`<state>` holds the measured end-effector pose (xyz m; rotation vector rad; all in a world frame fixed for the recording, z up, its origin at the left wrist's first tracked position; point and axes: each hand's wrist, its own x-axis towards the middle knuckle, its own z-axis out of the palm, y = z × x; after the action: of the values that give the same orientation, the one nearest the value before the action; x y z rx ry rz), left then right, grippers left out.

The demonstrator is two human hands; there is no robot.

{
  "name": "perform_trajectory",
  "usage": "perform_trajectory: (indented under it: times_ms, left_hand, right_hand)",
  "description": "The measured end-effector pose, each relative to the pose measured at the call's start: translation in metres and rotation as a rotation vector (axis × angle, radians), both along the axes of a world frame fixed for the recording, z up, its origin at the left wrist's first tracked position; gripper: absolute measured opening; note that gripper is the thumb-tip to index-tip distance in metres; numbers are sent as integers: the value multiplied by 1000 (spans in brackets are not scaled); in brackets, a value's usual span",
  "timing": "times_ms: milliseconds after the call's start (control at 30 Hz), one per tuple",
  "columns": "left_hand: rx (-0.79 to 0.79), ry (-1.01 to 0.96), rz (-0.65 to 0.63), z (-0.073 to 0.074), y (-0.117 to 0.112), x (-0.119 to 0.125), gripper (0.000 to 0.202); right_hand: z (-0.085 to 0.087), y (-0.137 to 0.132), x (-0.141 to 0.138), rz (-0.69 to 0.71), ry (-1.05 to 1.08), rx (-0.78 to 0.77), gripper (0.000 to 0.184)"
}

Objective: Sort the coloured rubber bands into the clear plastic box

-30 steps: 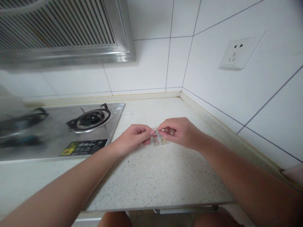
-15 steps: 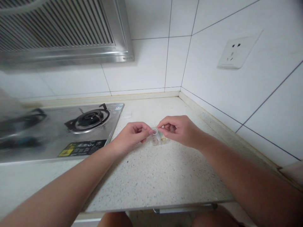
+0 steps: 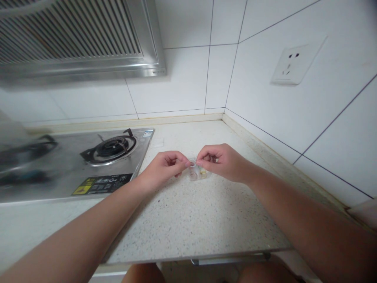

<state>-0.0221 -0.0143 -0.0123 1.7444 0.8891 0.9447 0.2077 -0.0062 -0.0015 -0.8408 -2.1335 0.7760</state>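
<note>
A small pale ring [image 3: 193, 164] is pinched between my two hands over the counter. My left hand [image 3: 170, 165] closes thumb and forefinger on its left side. On the opposite side my right hand [image 3: 216, 162] grips it the same way, fingers curled. Just below the ring lies a small clear plastic case [image 3: 194, 177] with compartments, and small things show in it, one of them yellowish. My fingers cover part of the case's far side.
To the left is a steel gas stove [image 3: 144, 151] with a black burner [image 3: 113, 147]. A range hood [image 3: 141, 65] hangs above it. The speckled counter [image 3: 194, 220] meets a tiled wall with a socket [image 3: 291, 65] at the right.
My right hand has shifted slightly left, closer to my left hand. The ring now looks more tilted between them. The clear case has stayed in place.
</note>
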Motion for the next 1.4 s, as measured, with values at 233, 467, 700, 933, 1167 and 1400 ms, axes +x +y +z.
perform_trajectory:
  times_ms: [233,467,700,933,1167,1400]
  left_hand:
    - [1,-4,-15,1,-2,0,29]
    - [0,-9,-8,2,-2,0,29]
    - [11,-34,5,5,-4,1,28]
    - [25,-49,-8,2,-2,-2,25]
    - [-10,-58,-6,-1,1,-5,28]
    - [-34,-116,-37,-4,3,-6,23]
  right_hand:
    - [-2,0,-1,48,-1,4,21]
    - [0,0,-1,46,9,24,19]
    - [1,-2,-1,6,17,29,15]
    - [1,-2,0,25,6,30,14]
    - [-5,2,0,77,58,55,27]
    - [-5,3,0,92,48,88,27]
